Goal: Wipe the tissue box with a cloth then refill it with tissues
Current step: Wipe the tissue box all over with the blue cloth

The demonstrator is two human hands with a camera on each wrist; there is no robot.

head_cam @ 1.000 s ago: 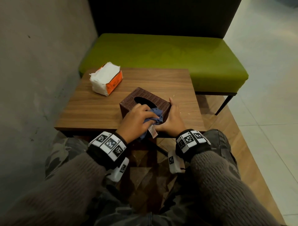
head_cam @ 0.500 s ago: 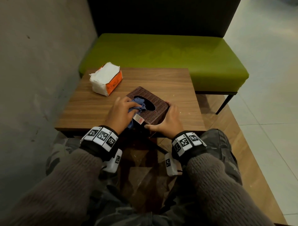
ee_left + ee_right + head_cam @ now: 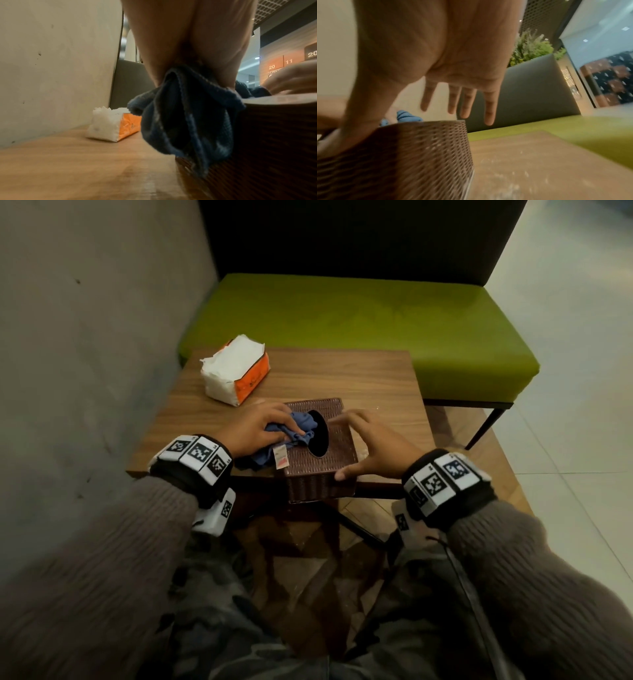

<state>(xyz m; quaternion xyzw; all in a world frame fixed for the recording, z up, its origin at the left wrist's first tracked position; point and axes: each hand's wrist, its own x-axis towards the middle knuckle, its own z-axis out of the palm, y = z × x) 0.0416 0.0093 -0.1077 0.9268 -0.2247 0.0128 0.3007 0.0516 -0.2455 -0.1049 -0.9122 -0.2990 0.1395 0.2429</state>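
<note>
The brown woven tissue box (image 3: 320, 446) sits at the table's (image 3: 342, 374) near edge, its front corner hanging past the lip. The left hand (image 3: 255, 428) bunches a blue cloth (image 3: 294, 428) against the box top, fingers curled round it, with a fold draping down the left side. The right hand (image 3: 373, 445) is spread, fingers straight above the right edge and thumb on the near rim. A pack of tissues (image 3: 236, 369) lies at the far left, with bare wood between it and the box.
</note>
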